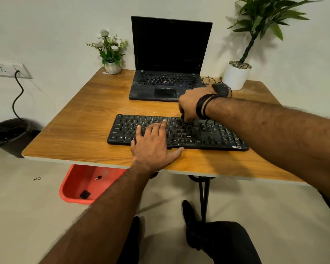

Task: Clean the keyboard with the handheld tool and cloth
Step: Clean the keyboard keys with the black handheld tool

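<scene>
**Brushing the top key rows, keyboard pinned**

While the left hand (152,143) lies flat with fingers spread and straight on the keys, thumb on the table edge, the right hand (191,104) curls down around a thin dark tool (183,117), pinching it. Only the tool's tip shows below the fingers, too small to say whether brush or pick. Tip sits at the upper key rows, just ahead of the left fingertips.

Step in hand, as a guess: tool pass over the keys, left hand steadying. No cloth in view, so the wipe looks not yet done. Next move calls for working the tip along the row gaps while keeping the board pinned, then shifting the left hand off the covered keys.

Keyboard (208,134): black, full-size with number pad to the right of the right hand, pale legends, dusty sheen. It lies under both hands, near the front edge of the wooden table (74,130).

Beyond the right hand: an open laptop (170,60), screen dark, and a mouse (220,89) just behind the wrist. Farther out sit a white potted plant (236,75) and a small flower pot (111,54). Below the left forearm, on the floor, a red tub (78,183).
</scene>
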